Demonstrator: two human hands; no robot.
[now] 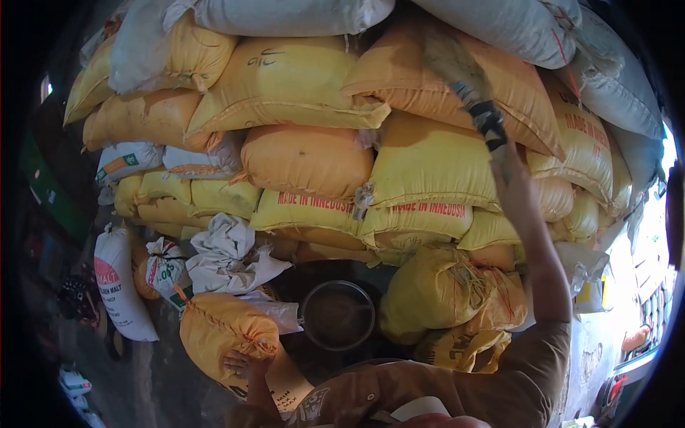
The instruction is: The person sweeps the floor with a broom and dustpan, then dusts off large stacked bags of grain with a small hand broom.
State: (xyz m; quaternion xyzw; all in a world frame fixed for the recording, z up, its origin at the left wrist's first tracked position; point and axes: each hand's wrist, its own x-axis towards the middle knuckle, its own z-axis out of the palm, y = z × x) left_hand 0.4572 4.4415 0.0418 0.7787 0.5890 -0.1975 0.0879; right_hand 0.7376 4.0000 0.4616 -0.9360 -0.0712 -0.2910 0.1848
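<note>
My right hand [505, 160] is raised and wrapped round the handle of a hand broom [465, 84], whose grip is bound with black tape. The broom's blurred bristles lie over the face of a bulging orange sack [407, 68] high in the stack. Low on the left, my left hand [246, 364] lies with its fingers spread on a filled orange sack [221, 328], just below its gathered neck. Under the broom hand sits a yellow sack [435, 160] in the row beneath.
Several rows of yellow and orange sacks rise in front, with grey-white sacks [285, 14] on top. A round basin [339, 315] stands on the floor beside a tied yellow sack [432, 289]. At left stand a white malt sack [121, 285] and crumpled white sacking [228, 250].
</note>
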